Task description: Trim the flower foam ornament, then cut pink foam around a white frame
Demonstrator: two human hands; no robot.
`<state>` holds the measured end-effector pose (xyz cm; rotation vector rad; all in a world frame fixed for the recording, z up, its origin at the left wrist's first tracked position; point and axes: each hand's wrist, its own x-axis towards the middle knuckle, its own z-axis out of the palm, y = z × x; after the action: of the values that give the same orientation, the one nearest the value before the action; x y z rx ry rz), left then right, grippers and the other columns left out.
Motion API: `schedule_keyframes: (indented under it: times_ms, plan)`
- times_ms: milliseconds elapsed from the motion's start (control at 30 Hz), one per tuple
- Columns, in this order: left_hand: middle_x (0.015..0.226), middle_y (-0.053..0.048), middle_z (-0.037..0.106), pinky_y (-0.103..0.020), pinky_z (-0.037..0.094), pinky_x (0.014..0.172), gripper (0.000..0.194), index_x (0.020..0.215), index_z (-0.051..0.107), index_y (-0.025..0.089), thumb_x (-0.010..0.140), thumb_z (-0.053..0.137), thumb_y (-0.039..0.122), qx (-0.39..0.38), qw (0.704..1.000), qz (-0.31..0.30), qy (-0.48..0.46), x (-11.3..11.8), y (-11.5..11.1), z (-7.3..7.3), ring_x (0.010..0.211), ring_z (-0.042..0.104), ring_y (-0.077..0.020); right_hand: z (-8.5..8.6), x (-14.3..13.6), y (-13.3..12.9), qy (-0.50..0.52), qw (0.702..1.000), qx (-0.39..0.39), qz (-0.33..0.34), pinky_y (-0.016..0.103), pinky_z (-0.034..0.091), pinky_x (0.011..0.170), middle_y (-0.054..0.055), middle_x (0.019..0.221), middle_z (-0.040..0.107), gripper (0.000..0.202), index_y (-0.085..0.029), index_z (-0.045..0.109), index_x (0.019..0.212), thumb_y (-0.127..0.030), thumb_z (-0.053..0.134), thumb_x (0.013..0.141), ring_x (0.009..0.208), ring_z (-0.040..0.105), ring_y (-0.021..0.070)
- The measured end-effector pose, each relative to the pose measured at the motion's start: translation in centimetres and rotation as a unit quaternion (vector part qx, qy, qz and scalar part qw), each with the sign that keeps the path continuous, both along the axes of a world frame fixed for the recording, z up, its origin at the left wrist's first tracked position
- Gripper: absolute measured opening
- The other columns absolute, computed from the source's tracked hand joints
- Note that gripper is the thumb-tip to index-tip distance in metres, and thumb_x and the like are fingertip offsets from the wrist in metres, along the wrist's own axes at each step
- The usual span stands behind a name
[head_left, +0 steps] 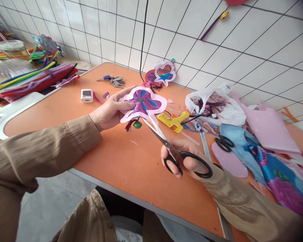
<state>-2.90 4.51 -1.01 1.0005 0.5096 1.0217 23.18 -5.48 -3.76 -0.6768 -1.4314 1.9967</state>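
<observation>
Left grip: is pinching the butterfly piece between thumb and fingers, above the counter.
Right grip: is curling through the handles of the scissors, parted blades reaching the lower edge.
Green bell and tassel: are already hanging below.
Pink margin: is surrounding the motif; cutting seems under way, the remainder unclear.
</observation>
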Motion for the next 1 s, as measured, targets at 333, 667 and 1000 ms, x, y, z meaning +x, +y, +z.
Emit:
schedule_keyframes:
  times_ms: [333, 667, 1000]
  plan:
    - [0.111, -0.004, 0.077, -0.026, 0.057, 0.076, 0.057, 0.133, 0.067, 0.021, 0.078, 0.07, 0.005, -0.007, 1.0, -0.001, 0.012, 0.0, -0.2, 0.2, 0.085, 0.073, -0.0167, -0.3, 0.2, 0.0, -0.009, 1.0, 0.013, 0.005, 0.014, 0.034, 0.039, -0.002, 0.057, 0.062, 0.048, -0.019, 0.071, 0.1, -0.059, 0.081, 0.075, 0.042, 0.046, 0.0062]
    - [0.11, -0.005, 0.077, -0.028, 0.058, 0.08, 0.059, 0.135, 0.064, 0.019, 0.078, 0.072, 0.007, 0.007, 0.999, -0.019, 0.039, -0.4, 0.3, 0.2, 0.093, 0.075, -0.0206, 0.0, 0.2, -0.2, -0.076, 0.997, 0.018, -0.019, 0.018, 0.03, 0.036, -0.003, 0.051, 0.059, 0.053, -0.017, 0.067, 0.093, -0.062, 0.081, 0.07, 0.038, 0.045, 0.0082]
    - [0.101, -0.006, 0.078, -0.026, 0.058, 0.075, 0.062, 0.134, 0.065, 0.015, 0.073, 0.073, 0.004, -0.009, 0.999, -0.016, 0.029, -0.2, 0.2, 0.4, 0.081, 0.074, -0.0171, 1.2, -0.6, -0.4, -0.114, 0.993, 0.025, -0.02, 0.016, 0.03, 0.036, -0.004, 0.052, 0.054, 0.053, -0.017, 0.065, 0.091, -0.064, 0.081, 0.071, 0.04, 0.043, 0.0072]
